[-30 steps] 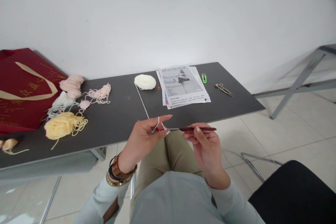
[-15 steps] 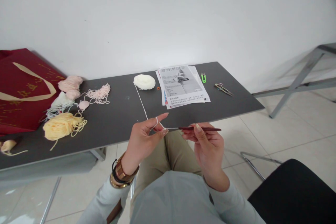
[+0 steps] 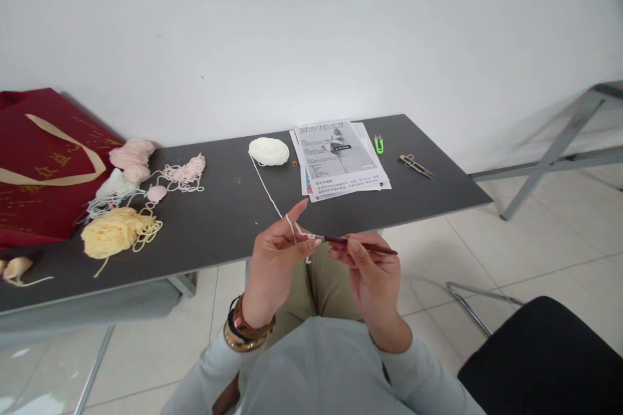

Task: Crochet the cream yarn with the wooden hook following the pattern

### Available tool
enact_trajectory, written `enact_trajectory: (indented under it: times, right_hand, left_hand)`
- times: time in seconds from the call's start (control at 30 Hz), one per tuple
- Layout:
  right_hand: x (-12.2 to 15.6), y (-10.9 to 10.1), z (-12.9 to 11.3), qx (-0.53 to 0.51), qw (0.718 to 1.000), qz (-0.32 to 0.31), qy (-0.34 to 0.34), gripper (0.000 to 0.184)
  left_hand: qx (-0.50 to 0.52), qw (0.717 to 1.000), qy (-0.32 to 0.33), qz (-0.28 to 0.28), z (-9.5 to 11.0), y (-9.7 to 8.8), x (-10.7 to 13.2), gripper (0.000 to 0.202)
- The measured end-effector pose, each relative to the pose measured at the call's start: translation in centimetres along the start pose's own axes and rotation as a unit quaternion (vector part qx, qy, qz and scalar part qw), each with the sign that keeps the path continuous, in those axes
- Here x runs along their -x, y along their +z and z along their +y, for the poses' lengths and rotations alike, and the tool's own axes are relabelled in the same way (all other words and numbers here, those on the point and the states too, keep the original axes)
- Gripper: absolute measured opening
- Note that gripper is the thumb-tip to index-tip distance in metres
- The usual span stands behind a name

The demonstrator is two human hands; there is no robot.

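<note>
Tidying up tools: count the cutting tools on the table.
2. Green snips lie just right of the papers; scissors lie further right, toward the right end of the table. The red bag could hide more.

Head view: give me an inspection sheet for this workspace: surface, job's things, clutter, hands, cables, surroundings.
Surface: dark grey table.
Job's things: white yarn ball on the table; its strand runs to the left hand; crochet hook in the right hand.
Clutter: yellow yarn, pink yarn, red bag, papers, green snips, scissors.
Hands: left fingers pinch the strand, looped over the forefinger; right fingers shut on the hook.
Cables: nothing seen.
Surroundings: white wall, tiled floor, table frame at right.
</note>
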State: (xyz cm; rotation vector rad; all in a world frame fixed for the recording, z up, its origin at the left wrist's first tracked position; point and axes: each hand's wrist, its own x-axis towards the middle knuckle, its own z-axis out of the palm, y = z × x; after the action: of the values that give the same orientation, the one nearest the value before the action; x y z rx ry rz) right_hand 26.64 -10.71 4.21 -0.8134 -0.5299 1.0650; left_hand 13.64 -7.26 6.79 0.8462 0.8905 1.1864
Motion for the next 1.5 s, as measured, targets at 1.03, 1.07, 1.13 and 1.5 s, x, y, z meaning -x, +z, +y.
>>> enact_trajectory:
  times: [1.03, 1.07, 1.13, 1.5]
  right_hand:
    - [-0.5, -0.6, -0.9, 0.08, 0.997, -0.014, -0.004, 0.009]
    - [-0.5, -0.6, -1.0, 0.083, 0.996, -0.011, -0.011, 0.01]
    - [-0.6, -0.8, -1.1, 0.087, 0.996, -0.012, -0.009, 0.011]
    - [-1.0, -0.4, -1.2, 0.053, 0.998, -0.012, 0.045, 0.015]
  left_hand:
    - [-0.032, 0.999, 0.025, 0.033, -0.4, -0.3, 0.0, 0.043]
    - [-0.029, 0.999, 0.022, 0.03, -0.4, -0.4, 0.0, 0.042]
    - [-0.03, 0.999, 0.012, 0.019, -0.3, -0.5, -0.1, 0.038]
    - [-0.021, 1.0, -0.004, 0.002, -0.5, -0.2, -0.1, 0.053]
